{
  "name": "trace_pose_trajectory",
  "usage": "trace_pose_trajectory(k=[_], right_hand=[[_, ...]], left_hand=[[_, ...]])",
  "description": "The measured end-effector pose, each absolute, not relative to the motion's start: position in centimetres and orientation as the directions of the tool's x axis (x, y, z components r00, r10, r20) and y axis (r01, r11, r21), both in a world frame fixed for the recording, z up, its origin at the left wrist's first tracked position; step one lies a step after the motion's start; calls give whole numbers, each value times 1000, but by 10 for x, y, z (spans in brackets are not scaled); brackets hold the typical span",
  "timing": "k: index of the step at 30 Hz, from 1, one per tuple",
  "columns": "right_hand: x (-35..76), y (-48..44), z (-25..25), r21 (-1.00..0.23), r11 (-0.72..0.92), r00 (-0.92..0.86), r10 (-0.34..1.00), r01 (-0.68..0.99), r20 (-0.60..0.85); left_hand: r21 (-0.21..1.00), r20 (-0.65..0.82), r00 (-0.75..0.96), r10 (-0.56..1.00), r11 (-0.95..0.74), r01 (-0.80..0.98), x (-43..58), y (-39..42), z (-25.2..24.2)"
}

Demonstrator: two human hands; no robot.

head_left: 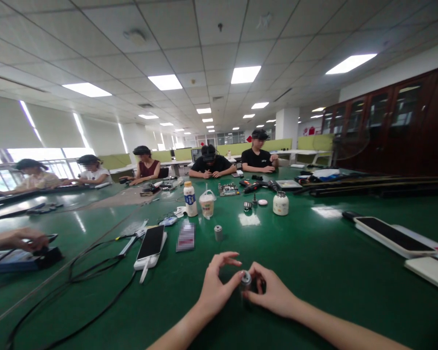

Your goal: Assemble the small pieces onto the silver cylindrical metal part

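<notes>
A small silver metal cylinder point(246, 279) stands upright between my hands, low over the green table. My right hand point(273, 290) grips it from the right, thumb and fingers closed around its side. From the left, the thumb of my left hand point(216, 282) touches the cylinder near its top edge, while the other fingers stay spread above it. The lower end of the cylinder is blurred, so I cannot tell whether it rests on the table. A second, similar metal cylinder point(218, 232) stands farther forward on the table.
On the left lie a phone on a power bank point(151, 245) and black cables point(91, 265); another person's hand point(25, 239) is beyond. Ahead stand a bottle point(190, 200), a plastic cup point(207, 204) and a white jar point(281, 204). Another phone point(394, 236) lies right. Several people sit around.
</notes>
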State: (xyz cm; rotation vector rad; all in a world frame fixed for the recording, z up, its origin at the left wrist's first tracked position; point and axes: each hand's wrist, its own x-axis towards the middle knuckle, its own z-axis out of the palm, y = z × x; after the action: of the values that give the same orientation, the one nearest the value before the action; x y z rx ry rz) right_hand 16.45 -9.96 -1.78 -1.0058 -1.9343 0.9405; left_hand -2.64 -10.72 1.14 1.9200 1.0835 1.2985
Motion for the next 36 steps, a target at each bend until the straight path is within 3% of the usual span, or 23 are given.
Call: trace_pose_trajectory(k=[5, 10, 13, 19, 28, 36], right_hand=[[165, -98, -22, -846, 428, -399, 870, 318, 290], [165, -100, -20, -848, 413, -403, 875, 333, 268], [164, -101, -15, -846, 403, -399, 881, 348, 255], [164, -102, -13, -846, 393, -394, 886, 360, 243], [165, -99, -21, -843, 399, -390, 885, 361, 253], [166, -99, -21, -830, 426, -403, 873, 361, 273]], left_hand=[[780, 453, 250, 856, -516, 353, -17, -108, 14], [791, 514, 97, 852, -515, 329, -21, -95, 12], [737, 523, 96, 847, -506, 448, -40, -80, 8], [660, 384, 178, 906, -404, 633, -72, -59, -11], [743, 497, 139, 856, -503, 442, -39, -87, 8], [774, 490, 187, 852, -523, 355, -19, -104, 8]])
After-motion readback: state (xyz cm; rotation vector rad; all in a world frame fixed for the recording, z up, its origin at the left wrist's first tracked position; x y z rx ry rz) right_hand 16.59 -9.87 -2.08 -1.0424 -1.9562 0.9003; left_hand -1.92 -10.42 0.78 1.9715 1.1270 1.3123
